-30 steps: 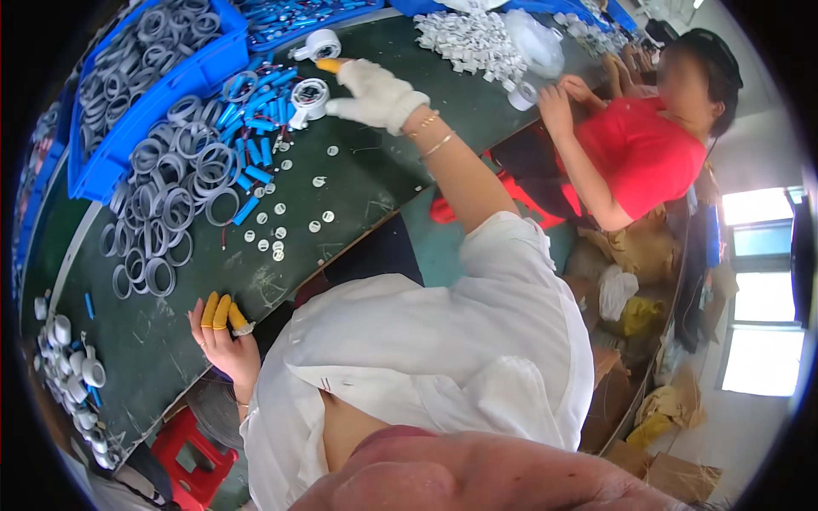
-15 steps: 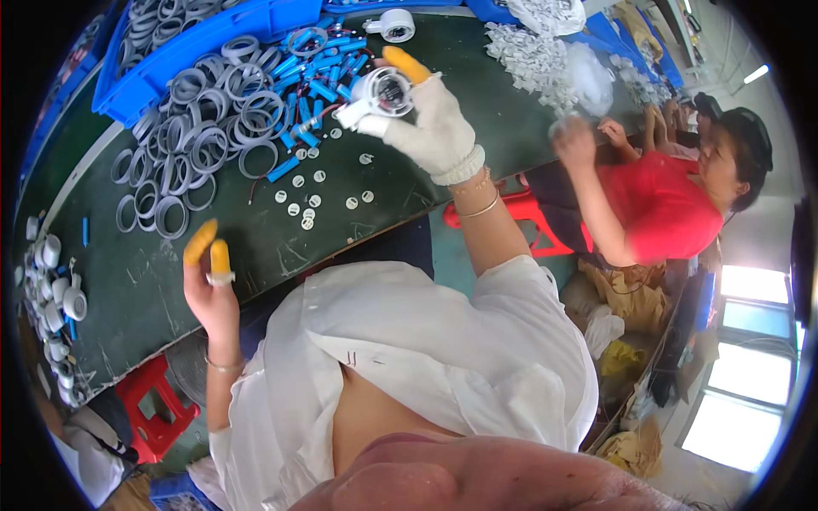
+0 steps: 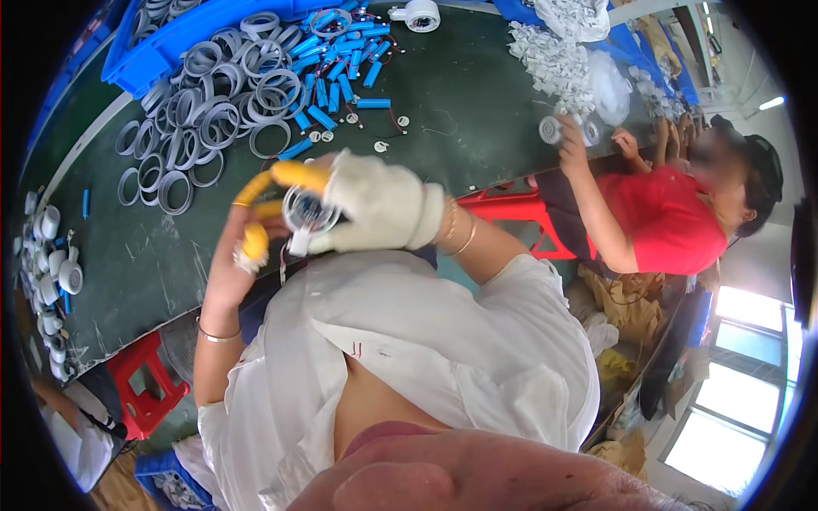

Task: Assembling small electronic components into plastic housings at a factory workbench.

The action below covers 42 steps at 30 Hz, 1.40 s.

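Note:
A small white round housing (image 3: 308, 213) with a short handle and dark circuitry inside is in my right hand (image 3: 375, 206). That hand wears a white knit glove with a yellow fingertip cover, and its fingers wrap the housing's right and upper sides. My left hand (image 3: 232, 260), with yellow covers on several fingertips, is at the housing's left side. Its thumb and fingers are apart; the fingertips reach to the rim, partly blurred, and I cannot tell whether they touch. A thin wire hangs below the housing.
Grey rings (image 3: 217, 126) and blue cylindrical cells (image 3: 341, 89) with wires lie beyond my hands, beside a blue bin (image 3: 141, 75). Small white discs (image 3: 381, 146) lie nearby. White housings (image 3: 51, 272) are at far left. A co-worker in red (image 3: 673, 221) sits right, near white parts (image 3: 550, 64).
My right hand has brought the housing toward me and left, from the cells to my left hand. My left hand has risen slightly to meet it. The co-worker's raised hand now shows a round white part.

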Each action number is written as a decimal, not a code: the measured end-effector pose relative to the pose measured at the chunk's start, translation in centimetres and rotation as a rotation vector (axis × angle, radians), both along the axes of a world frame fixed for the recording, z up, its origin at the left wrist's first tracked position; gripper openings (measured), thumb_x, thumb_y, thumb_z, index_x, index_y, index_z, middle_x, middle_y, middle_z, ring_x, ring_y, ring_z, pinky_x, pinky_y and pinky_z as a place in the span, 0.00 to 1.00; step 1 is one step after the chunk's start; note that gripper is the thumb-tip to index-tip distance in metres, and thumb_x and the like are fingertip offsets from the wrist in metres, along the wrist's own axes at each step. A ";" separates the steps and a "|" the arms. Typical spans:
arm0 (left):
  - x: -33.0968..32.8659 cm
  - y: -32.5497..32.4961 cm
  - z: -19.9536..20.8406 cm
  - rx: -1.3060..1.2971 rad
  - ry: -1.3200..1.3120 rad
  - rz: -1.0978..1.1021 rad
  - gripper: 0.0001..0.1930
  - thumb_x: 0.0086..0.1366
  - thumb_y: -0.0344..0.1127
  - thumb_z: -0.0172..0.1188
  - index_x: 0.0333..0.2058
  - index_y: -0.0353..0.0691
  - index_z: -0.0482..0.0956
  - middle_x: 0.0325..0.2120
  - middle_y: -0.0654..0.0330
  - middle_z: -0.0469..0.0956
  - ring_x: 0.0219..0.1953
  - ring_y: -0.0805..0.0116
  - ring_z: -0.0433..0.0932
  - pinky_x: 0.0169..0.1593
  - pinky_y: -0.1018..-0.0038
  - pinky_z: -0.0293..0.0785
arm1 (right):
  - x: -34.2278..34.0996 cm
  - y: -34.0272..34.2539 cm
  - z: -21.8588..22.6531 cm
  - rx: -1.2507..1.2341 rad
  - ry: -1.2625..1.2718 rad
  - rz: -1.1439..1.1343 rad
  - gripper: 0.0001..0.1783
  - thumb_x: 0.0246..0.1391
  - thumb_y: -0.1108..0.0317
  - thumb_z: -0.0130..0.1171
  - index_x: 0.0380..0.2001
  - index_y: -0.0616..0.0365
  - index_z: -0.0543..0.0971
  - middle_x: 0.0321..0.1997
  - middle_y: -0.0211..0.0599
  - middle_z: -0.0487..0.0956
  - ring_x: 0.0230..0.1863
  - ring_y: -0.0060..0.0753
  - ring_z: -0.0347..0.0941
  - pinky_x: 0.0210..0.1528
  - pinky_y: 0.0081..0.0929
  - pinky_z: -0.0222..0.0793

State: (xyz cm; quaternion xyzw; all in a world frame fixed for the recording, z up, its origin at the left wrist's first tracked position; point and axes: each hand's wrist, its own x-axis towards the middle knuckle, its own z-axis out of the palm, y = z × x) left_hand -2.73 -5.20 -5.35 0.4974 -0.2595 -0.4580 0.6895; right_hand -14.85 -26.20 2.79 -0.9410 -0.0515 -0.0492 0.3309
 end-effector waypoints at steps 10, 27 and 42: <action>0.7 2.5 -0.4 -0.011 0.280 0.363 0.28 0.68 0.42 0.53 0.64 0.43 0.58 0.45 0.55 0.76 0.37 0.60 0.82 0.37 0.70 0.82 | 6.7 -1.1 -3.8 -0.015 -0.152 -0.214 0.15 0.54 0.56 0.59 0.30 0.58 0.79 0.31 0.46 0.77 0.37 0.48 0.74 0.40 0.42 0.70; -0.9 2.2 4.4 0.262 -1.033 0.178 0.31 0.47 0.27 0.70 0.53 0.47 0.76 0.44 0.57 0.76 0.34 0.61 0.80 0.37 0.72 0.76 | 0.8 -0.6 -1.4 -0.236 -0.282 0.150 0.12 0.38 0.74 0.60 0.32 0.54 0.80 0.43 0.26 0.78 0.43 0.40 0.70 0.42 0.36 0.67; -0.2 -0.1 1.7 0.084 0.197 0.136 0.35 0.63 0.45 0.62 0.65 0.43 0.59 0.52 0.57 0.73 0.48 0.65 0.77 0.50 0.65 0.78 | 0.1 -1.8 1.0 0.532 0.076 -0.214 0.14 0.51 0.60 0.65 0.37 0.59 0.84 0.21 0.37 0.71 0.22 0.31 0.68 0.29 0.30 0.64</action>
